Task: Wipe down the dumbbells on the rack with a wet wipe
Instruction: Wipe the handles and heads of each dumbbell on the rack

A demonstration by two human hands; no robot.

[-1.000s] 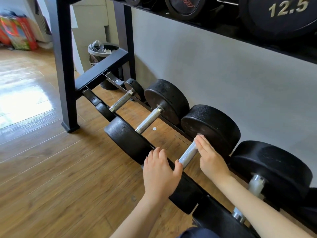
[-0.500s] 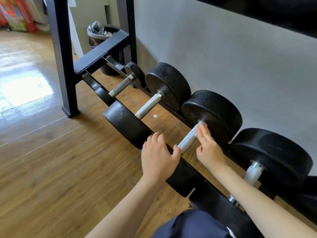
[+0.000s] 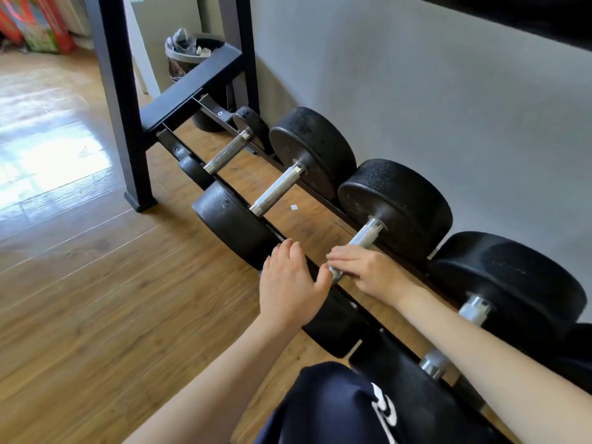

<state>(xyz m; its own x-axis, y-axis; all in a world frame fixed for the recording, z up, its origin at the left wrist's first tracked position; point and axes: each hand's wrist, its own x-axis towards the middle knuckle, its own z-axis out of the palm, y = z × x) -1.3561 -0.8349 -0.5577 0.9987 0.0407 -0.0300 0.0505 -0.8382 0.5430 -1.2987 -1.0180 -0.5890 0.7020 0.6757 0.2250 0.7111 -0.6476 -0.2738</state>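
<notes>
Lay low on the bottom rail of the black rack [image 3: 192,88], close to the wooden floor [image 3: 80,283] and the grey wall [image 3: 448,107] — the third dumbbell [image 3: 397,203] in a row of black-headed weights with knurled steel handles. Rested across its handle [image 3: 363,235] near the front end, fingers straight and flat rather than curled — the right hand [image 3: 368,272]; cannot tell whether a wipe sat beneath it. Draped over the near head, fingers relaxed and thumb beside the handle's end — the left hand [image 3: 288,283]; stood behind the rack's upright, a bin [image 3: 192,49].
</notes>
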